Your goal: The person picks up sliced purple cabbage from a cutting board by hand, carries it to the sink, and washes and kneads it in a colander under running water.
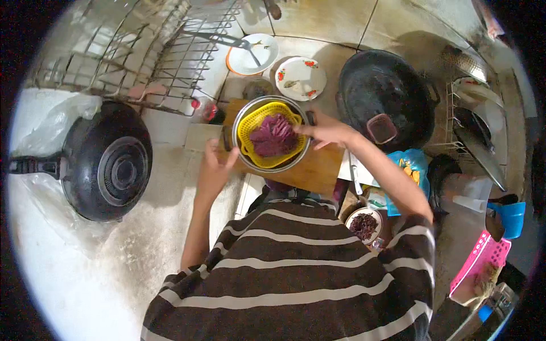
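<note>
Floral plate (301, 71) beyond pot (263, 100); knife (356, 177), seemingly, near board (321, 173).

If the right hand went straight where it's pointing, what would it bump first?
Probably the purple pieces in the yellow basket: the right hand points at them. Its height is hard to judge, so it may already be touching.

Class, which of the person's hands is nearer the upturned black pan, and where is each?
Left. The left hand is at the left side of the metal pot, right of the upturned black pan; the right hand is farther away, at the metal pot's right side.
</note>
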`<action>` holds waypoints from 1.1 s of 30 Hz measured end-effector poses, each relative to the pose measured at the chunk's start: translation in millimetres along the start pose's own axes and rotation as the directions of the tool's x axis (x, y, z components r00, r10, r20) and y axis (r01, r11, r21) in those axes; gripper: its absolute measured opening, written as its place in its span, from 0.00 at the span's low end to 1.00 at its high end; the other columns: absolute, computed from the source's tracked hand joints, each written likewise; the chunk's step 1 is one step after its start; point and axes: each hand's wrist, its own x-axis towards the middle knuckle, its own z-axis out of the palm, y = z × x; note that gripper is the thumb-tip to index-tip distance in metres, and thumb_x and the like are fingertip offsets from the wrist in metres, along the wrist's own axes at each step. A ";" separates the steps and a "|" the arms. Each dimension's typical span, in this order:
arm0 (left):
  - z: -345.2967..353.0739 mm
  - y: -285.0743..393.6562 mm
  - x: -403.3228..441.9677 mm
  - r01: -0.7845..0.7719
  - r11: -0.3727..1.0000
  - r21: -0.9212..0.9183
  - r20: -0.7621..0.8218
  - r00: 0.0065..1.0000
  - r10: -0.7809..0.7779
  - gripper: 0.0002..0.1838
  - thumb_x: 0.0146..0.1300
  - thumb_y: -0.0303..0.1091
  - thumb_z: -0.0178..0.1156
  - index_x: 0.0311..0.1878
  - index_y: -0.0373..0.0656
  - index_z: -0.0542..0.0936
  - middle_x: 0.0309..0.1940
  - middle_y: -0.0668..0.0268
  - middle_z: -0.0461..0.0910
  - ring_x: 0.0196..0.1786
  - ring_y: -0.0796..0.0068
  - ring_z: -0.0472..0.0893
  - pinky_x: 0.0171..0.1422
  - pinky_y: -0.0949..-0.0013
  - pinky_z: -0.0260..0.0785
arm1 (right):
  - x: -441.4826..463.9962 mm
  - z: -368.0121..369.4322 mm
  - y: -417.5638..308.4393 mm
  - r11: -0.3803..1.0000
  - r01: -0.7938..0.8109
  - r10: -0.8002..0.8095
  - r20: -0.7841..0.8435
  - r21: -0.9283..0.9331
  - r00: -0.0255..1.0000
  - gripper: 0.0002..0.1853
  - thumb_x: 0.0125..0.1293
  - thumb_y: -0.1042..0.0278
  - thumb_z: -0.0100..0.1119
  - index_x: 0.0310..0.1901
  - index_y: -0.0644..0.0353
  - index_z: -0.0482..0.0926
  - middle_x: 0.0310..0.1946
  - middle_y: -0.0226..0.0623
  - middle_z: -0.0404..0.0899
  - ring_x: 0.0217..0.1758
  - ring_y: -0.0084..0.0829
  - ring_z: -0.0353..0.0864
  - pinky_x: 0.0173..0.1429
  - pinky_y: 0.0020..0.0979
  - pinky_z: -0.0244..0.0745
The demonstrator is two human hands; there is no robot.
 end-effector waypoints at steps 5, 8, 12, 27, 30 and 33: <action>48.1 -55.1 26.2 -0.100 0.878 -0.467 0.111 0.979 0.171 0.33 0.68 0.47 0.55 0.67 0.33 0.60 0.62 0.50 0.68 0.65 0.55 0.68 0.69 0.62 0.56 | 23.8 12.4 -25.4 0.956 -0.271 0.264 0.065 0.115 0.962 0.19 0.57 0.74 0.47 0.52 0.64 0.69 0.46 0.44 0.74 0.48 0.40 0.80 0.46 0.50 0.84; 48.7 -51.8 25.0 -0.103 0.820 -0.562 0.019 0.990 0.137 0.30 0.71 0.43 0.49 0.68 0.33 0.58 0.63 0.49 0.66 0.66 0.54 0.66 0.70 0.62 0.55 | 35.6 11.5 -1.9 0.911 -0.338 0.348 0.000 0.235 0.938 0.17 0.55 0.77 0.45 0.47 0.65 0.72 0.43 0.43 0.75 0.44 0.38 0.80 0.45 0.50 0.83; 53.8 -58.7 31.1 -0.204 0.847 -0.492 -0.040 0.976 0.212 0.26 0.72 0.38 0.46 0.67 0.32 0.61 0.60 0.43 0.69 0.64 0.47 0.68 0.67 0.61 0.58 | -1.7 34.9 -22.0 0.945 -0.203 0.241 -0.127 0.255 0.962 0.21 0.52 0.79 0.46 0.50 0.66 0.72 0.39 0.42 0.75 0.39 0.35 0.78 0.44 0.48 0.83; -5.3 122.2 96.7 -0.431 0.861 -0.269 0.116 0.874 0.473 0.22 0.69 0.45 0.51 0.55 0.37 0.73 0.30 0.44 0.79 0.36 0.46 0.79 0.45 0.50 0.69 | -99.3 -58.7 -28.0 0.882 0.085 0.038 -0.250 0.464 0.967 0.22 0.48 0.76 0.62 0.48 0.67 0.75 0.47 0.42 0.79 0.47 0.39 0.80 0.49 0.42 0.83; 1.2 154.1 111.6 -0.445 0.854 -0.269 0.130 0.862 0.490 0.29 0.69 0.49 0.53 0.65 0.39 0.65 0.49 0.46 0.76 0.49 0.56 0.78 0.50 0.59 0.71 | -120.0 -68.3 -55.8 0.702 0.103 0.147 -0.286 0.704 0.947 0.23 0.50 0.84 0.40 0.50 0.71 0.72 0.48 0.52 0.75 0.47 0.51 0.79 0.46 0.60 0.82; -15.0 204.5 116.5 -0.594 0.753 -0.284 -0.015 0.788 0.616 0.32 0.69 0.50 0.53 0.69 0.40 0.60 0.58 0.48 0.71 0.55 0.58 0.75 0.55 0.61 0.69 | -123.7 -96.8 -54.0 0.681 0.156 0.173 -0.364 0.716 0.915 0.21 0.51 0.84 0.42 0.50 0.72 0.72 0.48 0.51 0.75 0.47 0.51 0.79 0.47 0.59 0.82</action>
